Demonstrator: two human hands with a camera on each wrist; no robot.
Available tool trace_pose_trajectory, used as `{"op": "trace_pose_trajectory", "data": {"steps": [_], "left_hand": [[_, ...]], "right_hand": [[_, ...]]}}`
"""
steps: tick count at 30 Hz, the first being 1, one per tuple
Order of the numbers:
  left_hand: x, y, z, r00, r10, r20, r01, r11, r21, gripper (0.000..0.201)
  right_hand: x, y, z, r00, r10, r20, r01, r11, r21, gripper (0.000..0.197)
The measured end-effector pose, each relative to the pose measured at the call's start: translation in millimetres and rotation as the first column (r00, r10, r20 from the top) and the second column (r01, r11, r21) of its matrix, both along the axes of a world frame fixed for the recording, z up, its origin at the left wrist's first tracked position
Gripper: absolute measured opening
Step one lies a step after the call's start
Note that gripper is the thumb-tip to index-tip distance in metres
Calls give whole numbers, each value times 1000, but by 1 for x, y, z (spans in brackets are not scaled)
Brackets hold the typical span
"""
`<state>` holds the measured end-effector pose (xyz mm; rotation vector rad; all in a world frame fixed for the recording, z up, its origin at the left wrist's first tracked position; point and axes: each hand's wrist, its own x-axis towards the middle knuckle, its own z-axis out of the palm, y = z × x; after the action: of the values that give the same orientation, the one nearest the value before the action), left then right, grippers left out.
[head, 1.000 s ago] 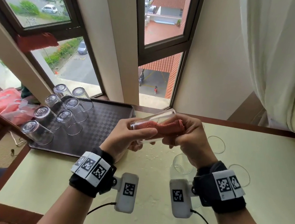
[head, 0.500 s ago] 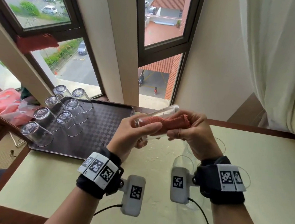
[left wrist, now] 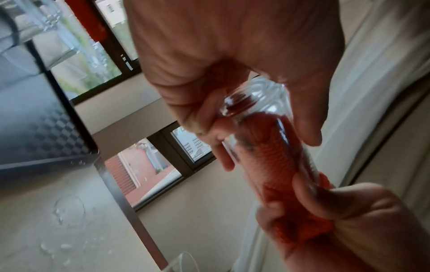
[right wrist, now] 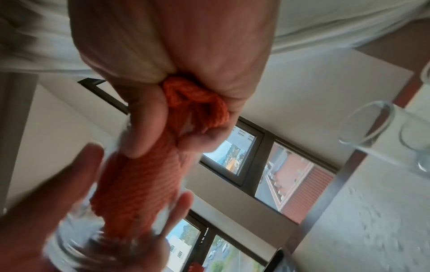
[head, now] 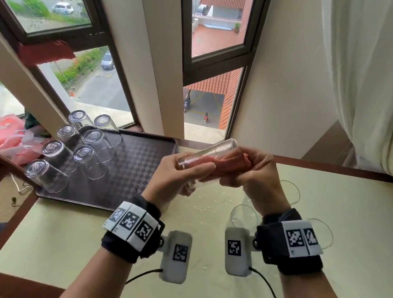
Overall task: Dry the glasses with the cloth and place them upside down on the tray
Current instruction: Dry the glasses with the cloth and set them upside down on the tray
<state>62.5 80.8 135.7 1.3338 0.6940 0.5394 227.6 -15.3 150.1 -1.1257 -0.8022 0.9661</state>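
A clear glass (head: 210, 150) lies on its side in the air above the table, my left hand (head: 177, 173) gripping its base end (left wrist: 253, 99). A rolled orange cloth (head: 222, 161) is pushed into the glass, seen through its wall (left wrist: 270, 156) (right wrist: 137, 185). My right hand (head: 254, 174) grips the cloth's bunched outer end (right wrist: 197, 99) at the glass mouth. Several glasses (head: 56, 152) stand upside down on the left part of the dark checkered tray (head: 140, 165).
Upright glasses (head: 242, 216) stand on the wet cream table (head: 349, 219) under and beside my right wrist; one shows in the right wrist view (right wrist: 367, 128). Windows run behind the table, a white curtain (head: 366, 68) hangs at right, pink bags (head: 1, 133) lie far left.
Both hands and the glass have risen slightly and shifted a bit toward the window. The cloth stays inside the glass, with the grips unchanged.
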Motion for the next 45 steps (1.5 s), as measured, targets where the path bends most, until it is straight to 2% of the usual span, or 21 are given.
{"op": "trace_pose_trajectory", "data": {"steps": [2, 5, 7, 8, 9, 12, 14, 16, 19, 22, 24, 27, 30, 31, 33, 35, 37, 39, 40, 43, 45], "left_hand": [[-2, 1, 5, 1000, 16, 16, -17, 997, 82, 69], [-7, 2, 6, 1000, -11, 20, 3, 942, 337, 77], [-7, 0, 1, 1000, -9, 9, 4, 887, 462, 74], [-6, -3, -1, 1000, -4, 21, -6, 880, 475, 74], [-4, -4, -3, 999, 3, 38, -20, 893, 450, 76], [-4, -4, -2, 999, 12, 49, -25, 961, 274, 83], [-4, -2, 1, 999, -18, 39, 12, 990, 140, 87], [-4, -2, 2, 998, -16, 61, 11, 996, 86, 79], [-7, -1, 6, 996, 30, 88, -45, 984, 175, 64], [-8, -1, 2, 997, 12, 82, -41, 935, 353, 73], [-8, -5, -4, 994, 20, 105, -59, 923, 381, 74], [-6, -8, -9, 993, 52, 106, -80, 956, 281, 75], [-7, -3, -1, 995, 50, 85, -53, 998, 35, 74], [-8, -1, 0, 994, 67, 90, -67, 998, -3, 74], [-11, 2, 3, 989, 93, 113, -97, 995, 35, 76], [-14, 4, 6, 991, 73, 113, -91, 982, 164, 72], [-16, 5, 5, 996, 28, 88, -51, 963, 265, 74], [-17, 4, 1, 998, -9, 68, -11, 955, 298, 74], [-16, 3, -1, 997, -20, 73, -1, 963, 270, 74], [-13, 1, 1, 996, -15, 92, 12, 999, 34, 83], [-13, 4, 2, 997, 17, 77, -15, 1000, -16, 78]], "right_hand": [[-3, -1, 2, 997, -2, 72, 2, 1000, -3, 38], [-4, -4, 1, 997, 39, 68, -37, 999, -24, 33], [-1, -6, 0, 998, 47, 47, -44, 997, -60, 58], [0, -5, 0, 999, 34, 28, -32, 997, -68, 61], [0, -5, 0, 1000, 22, 4, -22, 998, -62, 57], [-2, -2, 3, 997, 11, -78, -12, 1000, -10, 29], [-3, -1, 3, 997, -18, -72, 19, 1000, 3, 28], [-7, 1, 4, 999, -32, -33, 32, 999, 8, 27], [-13, 1, 6, 999, -25, 34, 25, 1000, -9, 29], [-10, 1, 6, 999, 29, 35, -26, 997, -69, 34], [-9, 2, 6, 1000, 24, -14, -25, 996, -87, 34], [-12, 2, 4, 999, -34, -33, 31, 997, -72, 45], [-21, 4, 3, 999, -49, 4, 49, 996, -77, 54], [-25, 5, 3, 999, -49, 14, 50, 996, -71, 54], [-28, 5, 2, 998, -32, 45, 36, 997, -75, 51], [-26, 1, 4, 999, 29, 31, -27, 996, -87, 30], [-23, -3, 6, 997, 63, -33, -67, 987, -146, 38], [-20, -2, 7, 997, 12, -72, -25, 983, -182, 38], [-20, -1, 9, 997, -24, -76, 9, 982, -187, 35], [-19, 4, 12, 995, -76, -58, 66, 986, -152, 39], [-21, 6, 11, 996, -71, -46, 65, 990, -124, 44]]}}
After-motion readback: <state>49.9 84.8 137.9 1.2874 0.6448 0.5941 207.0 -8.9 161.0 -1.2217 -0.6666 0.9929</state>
